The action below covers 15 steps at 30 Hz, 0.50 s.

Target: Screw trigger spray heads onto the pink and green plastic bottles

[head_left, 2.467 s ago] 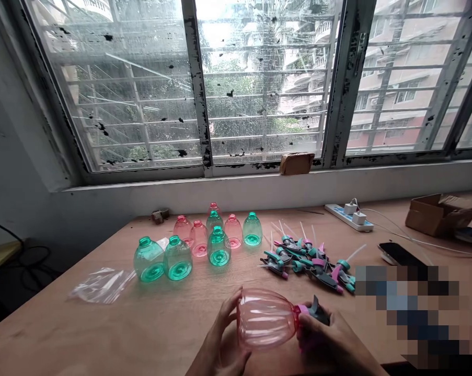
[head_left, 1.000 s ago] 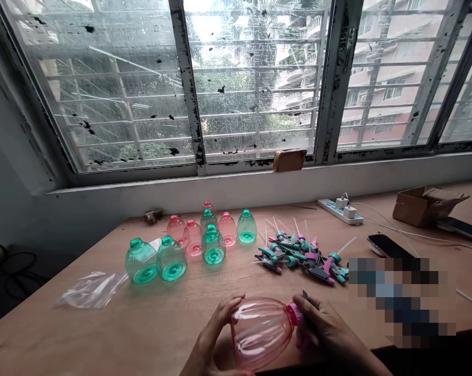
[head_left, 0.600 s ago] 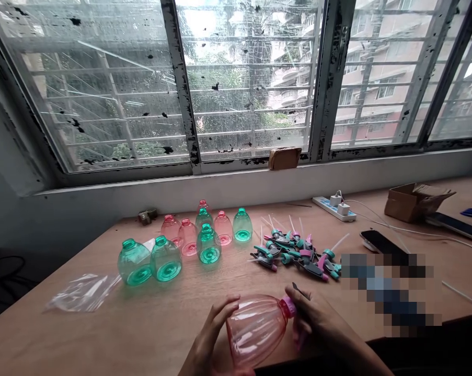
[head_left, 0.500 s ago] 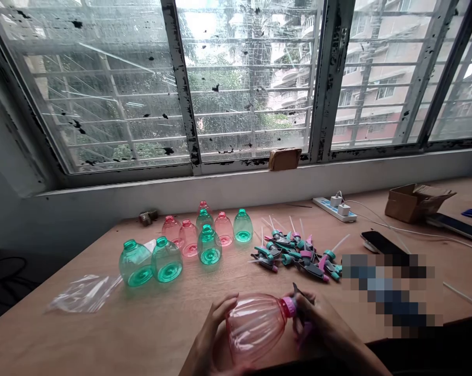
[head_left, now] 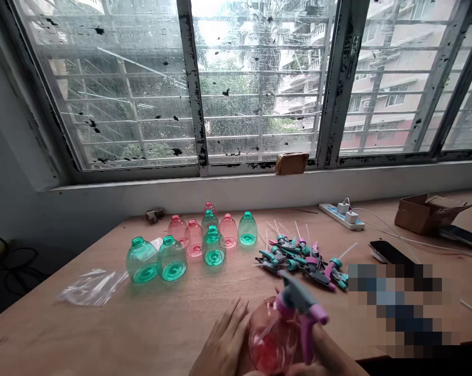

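At the near middle of the table (head_left: 102, 334), a clear red bottle (head_left: 273, 342), sideways moments ago, now tips nearly upright, its spray head (head_left: 300, 296) seemingly seated. The left hand (head_left: 225, 337) spreads open alongside; the right hand's (head_left: 324, 352) grip is partly hidden.
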Tool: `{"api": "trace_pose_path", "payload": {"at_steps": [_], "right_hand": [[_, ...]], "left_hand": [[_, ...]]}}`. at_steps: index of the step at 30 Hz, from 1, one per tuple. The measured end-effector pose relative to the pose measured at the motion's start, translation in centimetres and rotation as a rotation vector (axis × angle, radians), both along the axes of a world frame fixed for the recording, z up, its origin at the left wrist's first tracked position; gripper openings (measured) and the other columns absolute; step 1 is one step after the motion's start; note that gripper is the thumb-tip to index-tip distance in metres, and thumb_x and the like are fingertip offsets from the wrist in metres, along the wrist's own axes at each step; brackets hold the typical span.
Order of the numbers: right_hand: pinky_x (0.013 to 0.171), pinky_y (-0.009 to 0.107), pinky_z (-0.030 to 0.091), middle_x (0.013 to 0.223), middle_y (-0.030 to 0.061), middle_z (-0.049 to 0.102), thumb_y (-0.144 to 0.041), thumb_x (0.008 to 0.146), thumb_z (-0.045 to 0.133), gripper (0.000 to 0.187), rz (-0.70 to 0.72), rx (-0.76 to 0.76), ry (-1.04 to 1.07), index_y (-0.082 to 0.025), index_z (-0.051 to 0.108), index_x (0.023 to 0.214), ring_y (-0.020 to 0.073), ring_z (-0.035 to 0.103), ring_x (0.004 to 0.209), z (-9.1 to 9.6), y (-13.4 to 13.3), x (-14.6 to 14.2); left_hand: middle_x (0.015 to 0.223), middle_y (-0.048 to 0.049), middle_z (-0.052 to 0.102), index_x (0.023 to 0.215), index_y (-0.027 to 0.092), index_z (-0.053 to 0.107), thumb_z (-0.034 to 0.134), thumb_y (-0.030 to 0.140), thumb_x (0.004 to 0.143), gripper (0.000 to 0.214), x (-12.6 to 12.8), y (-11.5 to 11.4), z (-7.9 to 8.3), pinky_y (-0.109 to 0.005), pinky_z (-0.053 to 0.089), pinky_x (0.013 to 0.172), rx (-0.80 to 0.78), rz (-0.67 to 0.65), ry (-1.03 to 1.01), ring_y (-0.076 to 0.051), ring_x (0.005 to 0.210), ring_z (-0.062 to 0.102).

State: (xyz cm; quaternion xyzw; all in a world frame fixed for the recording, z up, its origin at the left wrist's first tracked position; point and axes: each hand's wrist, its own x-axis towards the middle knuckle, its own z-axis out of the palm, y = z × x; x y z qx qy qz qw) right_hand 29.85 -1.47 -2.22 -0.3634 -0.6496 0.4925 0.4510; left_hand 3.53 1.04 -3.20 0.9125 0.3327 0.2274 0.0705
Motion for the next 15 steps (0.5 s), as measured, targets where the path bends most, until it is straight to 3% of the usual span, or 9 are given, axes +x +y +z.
{"api": "trace_pose_path", "payload": {"at_steps": [3, 7, 10, 12, 15], "right_hand": [[0.118, 0.053, 0.027, 0.153, 0.0177, 0.048, -0.035, 0.06, 0.092, 0.101, 0.012, 0.066, -0.089, -0.022, 0.043, 0.148, 0.0414, 0.038, 0.142, 0.4, -0.1, -0.6], [0.113, 0.052, 0.039, 0.146, 0.0173, 0.056, -0.032, 0.063, 0.09, 0.094, -0.136, 0.062, -0.048, -0.025, 0.045, 0.145, 0.0403, 0.051, 0.133, -0.1, 0.0, -0.4], [0.116, 0.055, 0.033, 0.147, 0.0157, 0.054, -0.036, 0.069, 0.086, 0.077, -0.369, 0.161, -0.083, -0.027, 0.05, 0.137, 0.0408, 0.044, 0.138, 1.1, 1.0, 1.5], [0.109, 0.057, 0.041, 0.144, 0.0164, 0.055, -0.042, 0.077, 0.079, 0.07, -0.551, 0.204, -0.075, -0.026, 0.045, 0.137, 0.0398, 0.052, 0.131, 3.1, 2.8, 3.9], [0.104, 0.054, 0.046, 0.14, 0.0174, 0.057, -0.047, 0.072, 0.082, 0.08, -0.86, 0.377, -0.188, -0.022, 0.043, 0.137, 0.0395, 0.058, 0.122, 6.5, 7.6, 8.6]], "left_hand": [[0.153, -0.0189, 0.048, 0.155, 0.02, 0.025, 0.066, 0.054, 0.084, 0.089, 0.5, -0.3, 0.7, -0.049, 0.045, 0.109, 0.102, -0.012, 0.111, -0.041, 0.139, 0.044], [0.148, -0.018, 0.054, 0.152, 0.017, 0.034, 0.058, 0.053, 0.091, 0.075, 0.7, -0.4, 1.1, -0.046, 0.048, 0.106, 0.189, -0.008, 0.213, -0.038, 0.133, 0.054], [0.147, -0.0168, 0.055, 0.148, 0.016, 0.042, 0.054, 0.043, 0.097, 0.059, 0.6, -0.1, 0.7, -0.042, 0.049, 0.105, 0.255, 0.002, 0.293, -0.035, 0.132, 0.056], [0.146, -0.0167, 0.057, 0.146, 0.015, 0.044, 0.053, 0.03, 0.099, 0.051, 0.6, 0.1, 0.4, -0.041, 0.051, 0.103, 0.287, 0.008, 0.313, -0.034, 0.13, 0.057], [0.145, -0.0165, 0.058, 0.144, 0.014, 0.046, 0.052, 0.015, 0.098, 0.047, 0.6, 0.1, 0.3, -0.04, 0.053, 0.101, 0.325, 0.022, 0.34, -0.034, 0.129, 0.059]]}}
